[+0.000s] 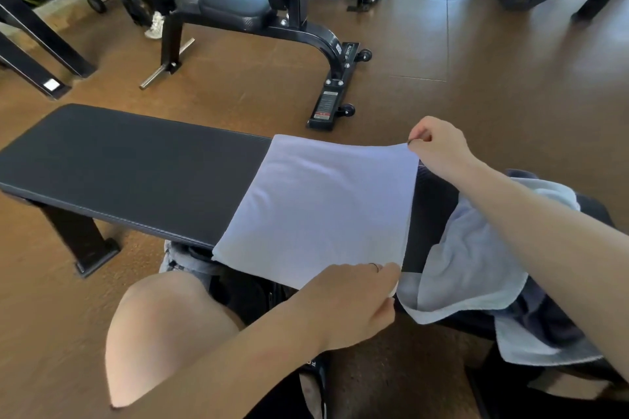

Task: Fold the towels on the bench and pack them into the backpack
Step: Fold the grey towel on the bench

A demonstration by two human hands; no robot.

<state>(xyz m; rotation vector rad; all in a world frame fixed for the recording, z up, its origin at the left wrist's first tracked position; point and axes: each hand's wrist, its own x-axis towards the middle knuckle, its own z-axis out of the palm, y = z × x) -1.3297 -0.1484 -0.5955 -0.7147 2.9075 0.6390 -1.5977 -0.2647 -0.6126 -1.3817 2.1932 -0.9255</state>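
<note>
Head view: a pale towel [316,211] lies flat across the black bench [136,167]. The right hand [439,146] pinches the towel's far right corner; the left hand [354,303] grips its near right corner. A crumpled towel [476,269] lies right of the flat one.

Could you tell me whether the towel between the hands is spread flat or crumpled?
Spread flat: the towel lies smooth across the bench.

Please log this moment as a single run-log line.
stage: folding | left hand: pinches towel near corner | right hand: pinches far corner | towel: flat on bench | crumpled towels: waiting
</note>
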